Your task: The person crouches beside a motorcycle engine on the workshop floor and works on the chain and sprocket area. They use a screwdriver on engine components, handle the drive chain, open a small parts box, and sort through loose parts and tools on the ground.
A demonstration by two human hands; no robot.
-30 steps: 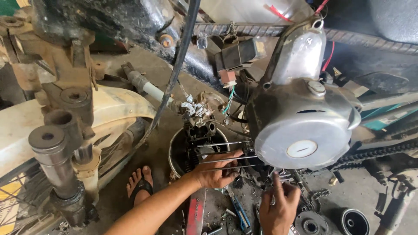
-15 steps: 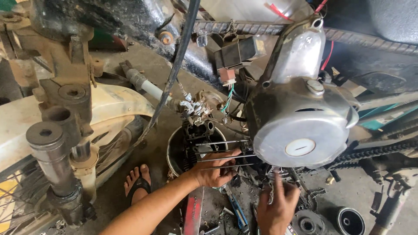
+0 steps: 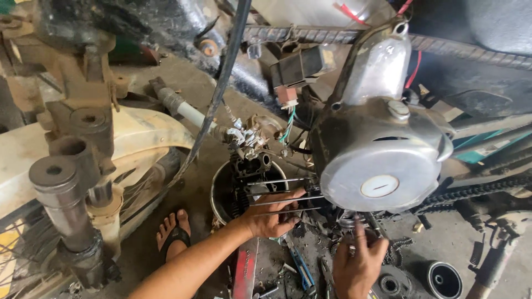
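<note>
I look down at a motorcycle engine [image 3: 382, 160] with a rounded silver side cover. Several long bare studs [image 3: 280, 191] stick out of its left side. My left hand [image 3: 270, 215] reaches in under those studs, fingers curled against the dark part at their base. My right hand [image 3: 357, 263] is lower, beneath the engine, its fingers pointing up and touching small parts under the crankcase. Whether either hand grips a tool is hidden.
A round metal basin [image 3: 221, 191] holding dark engine parts sits left of the studs. A carburettor [image 3: 246, 138] hangs above it. The front fork [image 3: 66, 188] and pale fender [image 3: 138, 133] stand at left. My sandalled foot [image 3: 173, 232], scattered tools [image 3: 299, 268] and a black cylinder [image 3: 443, 279] lie on the floor.
My view has drifted slightly. Both hands stay in the same places under the engine, with only small finger movements.
</note>
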